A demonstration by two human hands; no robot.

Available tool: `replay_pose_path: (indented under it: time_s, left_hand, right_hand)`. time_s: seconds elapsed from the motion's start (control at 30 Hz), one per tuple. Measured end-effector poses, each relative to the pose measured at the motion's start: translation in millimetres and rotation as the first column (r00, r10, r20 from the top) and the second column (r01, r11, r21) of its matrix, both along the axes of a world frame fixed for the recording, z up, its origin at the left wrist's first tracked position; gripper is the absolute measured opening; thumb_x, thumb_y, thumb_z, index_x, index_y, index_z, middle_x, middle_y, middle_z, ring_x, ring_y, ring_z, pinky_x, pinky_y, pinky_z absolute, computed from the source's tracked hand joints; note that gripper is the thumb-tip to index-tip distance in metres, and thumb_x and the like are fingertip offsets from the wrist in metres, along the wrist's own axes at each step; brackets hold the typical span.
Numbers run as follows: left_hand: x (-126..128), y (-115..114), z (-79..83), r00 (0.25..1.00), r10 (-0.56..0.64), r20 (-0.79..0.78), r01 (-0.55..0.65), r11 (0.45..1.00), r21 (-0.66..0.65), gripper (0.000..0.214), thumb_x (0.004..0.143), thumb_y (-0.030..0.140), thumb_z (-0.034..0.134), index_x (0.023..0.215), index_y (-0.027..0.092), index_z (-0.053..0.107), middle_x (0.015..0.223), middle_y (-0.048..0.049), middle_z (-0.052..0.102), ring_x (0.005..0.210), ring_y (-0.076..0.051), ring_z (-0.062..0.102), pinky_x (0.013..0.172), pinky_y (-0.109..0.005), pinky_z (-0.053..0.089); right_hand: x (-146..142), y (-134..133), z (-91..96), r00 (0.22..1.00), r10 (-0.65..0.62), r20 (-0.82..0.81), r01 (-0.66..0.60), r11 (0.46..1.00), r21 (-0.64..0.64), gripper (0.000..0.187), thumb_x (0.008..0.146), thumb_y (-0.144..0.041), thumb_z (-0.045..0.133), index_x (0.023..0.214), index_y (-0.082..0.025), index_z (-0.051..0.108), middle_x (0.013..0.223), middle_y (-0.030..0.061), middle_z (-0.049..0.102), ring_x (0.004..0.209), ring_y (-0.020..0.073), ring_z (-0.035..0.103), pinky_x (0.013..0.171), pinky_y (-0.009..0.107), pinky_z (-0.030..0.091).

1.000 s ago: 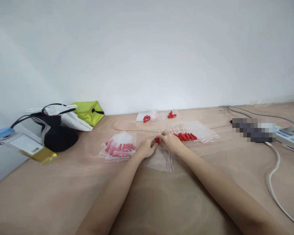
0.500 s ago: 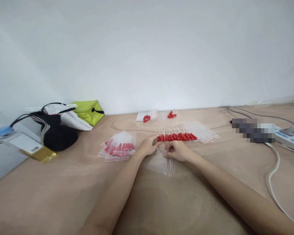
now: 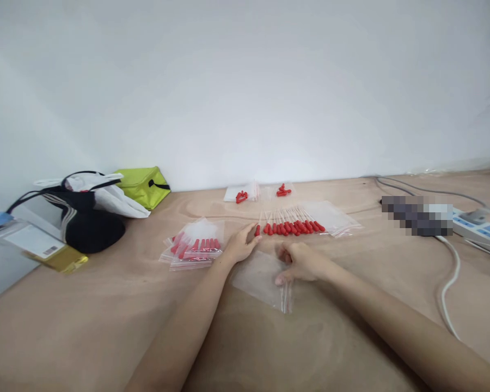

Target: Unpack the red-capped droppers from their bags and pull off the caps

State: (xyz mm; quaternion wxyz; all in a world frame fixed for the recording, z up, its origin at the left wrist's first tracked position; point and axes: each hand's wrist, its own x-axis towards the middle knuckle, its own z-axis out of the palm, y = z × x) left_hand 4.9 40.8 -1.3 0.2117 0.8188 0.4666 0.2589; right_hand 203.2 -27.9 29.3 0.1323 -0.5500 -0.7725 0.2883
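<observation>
My left hand is closed in a pinch at the left end of a row of red-tipped sticks. Between its thumb and fingers is one red-tipped stick, a little apart from the others. My right hand hovers at the right side of a clear zip bag, thumb and fingers apart and slightly blurred. The bag lies flat on the table in front of both hands, its zip edge toward the right. Whether the right thumb touches the bag I cannot tell.
Left of my hands lie filled zip bags with red-tipped sticks inside. Flat clear bags lie right of the row. Loose red pieces rest near the wall. A black cap, a green bag and a power strip flank the table.
My left hand has drawn one red-tipped stick slightly left, away from the row. My right fingers have spread apart, and the clear bag lies nearer to me and flatter.
</observation>
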Motion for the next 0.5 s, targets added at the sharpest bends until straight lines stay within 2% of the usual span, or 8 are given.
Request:
replay_pose_path:
  time_s: [0.07, 0.17, 0.27, 0.33, 0.37, 0.43, 0.47, 0.5]
  left_hand:
    - [0, -1, -1.1, 1.0, -0.017, -0.007, 0.017, 1.0, 0.005, 0.047, 0.079, 0.032, 0.049, 0.122, 0.014, 0.044, 0.124, -0.0102, 0.05, 0.114, -0.021, 0.046, 0.098, -0.036, 0.036]
    - [0, -2, -2.7, 1.0, 0.0, 0.023, 0.0, 1.0, 0.02, 0.045, 0.081, 0.034, 0.047, 0.121, 0.016, 0.043, 0.124, -0.0093, 0.05, 0.114, -0.02, 0.046, 0.097, -0.036, 0.037]
    - [-2, -3, 1.0, 0.993, 0.072, 0.091, -0.08, 0.992, 0.094, 0.042, 0.082, 0.035, 0.044, 0.119, 0.016, 0.045, 0.122, -0.0091, 0.051, 0.114, -0.019, 0.046, 0.097, -0.036, 0.037]
    - [-5, -2, 9.2, 0.986, 0.103, 0.129, -0.125, 0.977, 0.175, 0.039, 0.082, 0.034, 0.043, 0.117, 0.016, 0.047, 0.12, -0.009, 0.052, 0.113, -0.019, 0.047, 0.097, -0.035, 0.036]
    - [-9, -1, 15.1, 0.985, 0.106, 0.135, -0.134, 0.968, 0.213, 0.038, 0.082, 0.034, 0.043, 0.115, 0.016, 0.048, 0.119, -0.0089, 0.053, 0.112, -0.019, 0.048, 0.097, -0.035, 0.036]
    - [-20, 2, 29.0, 0.99, 0.103, 0.1, -0.127, 0.955, 0.268, 0.036, 0.081, 0.033, 0.044, 0.112, 0.016, 0.05, 0.117, -0.0082, 0.054, 0.11, -0.019, 0.048, 0.097, -0.035, 0.037]
    - [-28, 4, 36.0, 0.994, 0.099, 0.056, -0.111, 0.955, 0.276, 0.035, 0.081, 0.033, 0.045, 0.111, 0.017, 0.052, 0.116, -0.0077, 0.055, 0.109, -0.019, 0.049, 0.096, -0.035, 0.037]
    - [-38, 6, 42.4, 0.994, 0.106, -0.005, -0.1, 0.957, 0.274, 0.034, 0.08, 0.033, 0.046, 0.109, 0.017, 0.053, 0.114, -0.0073, 0.056, 0.107, -0.019, 0.05, 0.096, -0.035, 0.037]
  right_hand:
    - [-7, -3, -5.1, 0.999, 0.014, 0.051, -0.012, 0.999, -0.044, 0.041, 0.044, -0.035, 0.077, 0.074, -0.018, 0.055, 0.067, -0.0016, 0.057, 0.06, 0.0128, 0.051, 0.049, 0.021, 0.032]
    - [-7, -2, -4.5, 0.994, 0.107, 0.009, -0.106, 0.99, -0.097, 0.02, 0.054, -0.027, 0.07, 0.062, -0.018, 0.054, 0.058, -0.0044, 0.053, 0.054, 0.0102, 0.048, 0.048, 0.02, 0.031]
    - [8, 8, 2.4, 0.968, 0.163, -0.19, -0.179, 0.982, -0.065, 0.015, 0.063, -0.029, 0.063, 0.061, -0.018, 0.053, 0.057, -0.005, 0.051, 0.055, 0.009, 0.047, 0.05, 0.02, 0.033]
    - [27, 19, 6.6, 0.912, 0.125, -0.391, -0.178, 0.979, -0.102, 0.021, 0.067, -0.037, 0.059, 0.067, -0.017, 0.053, 0.06, -0.0041, 0.053, 0.056, 0.009, 0.048, 0.05, 0.02, 0.036]
    - [40, 26, 7.7, 0.877, 0.065, -0.477, -0.127, 0.987, -0.1, 0.026, 0.065, -0.041, 0.06, 0.069, -0.017, 0.053, 0.061, -0.0035, 0.054, 0.056, 0.0092, 0.049, 0.05, 0.02, 0.038]
    - [68, 40, 6.6, 0.784, -0.151, -0.602, 0.148, 0.987, -0.055, 0.034, 0.058, -0.044, 0.066, 0.071, -0.017, 0.051, 0.063, -0.0028, 0.055, 0.055, 0.0091, 0.05, 0.05, 0.021, 0.039]
    - [83, 47, 4.3, 0.703, -0.283, -0.652, 0.343, 0.939, -0.037, 0.037, 0.055, -0.047, 0.067, 0.069, -0.018, 0.049, 0.061, -0.0033, 0.054, 0.05, 0.0082, 0.048, 0.046, 0.021, 0.038]
    - [97, 52, 0.9, 0.6, -0.405, -0.69, 0.536, 0.844, -0.03, 0.04, 0.053, -0.049, 0.068, 0.068, -0.019, 0.046, 0.06, -0.0038, 0.052, 0.045, 0.0072, 0.045, 0.042, 0.021, 0.036]
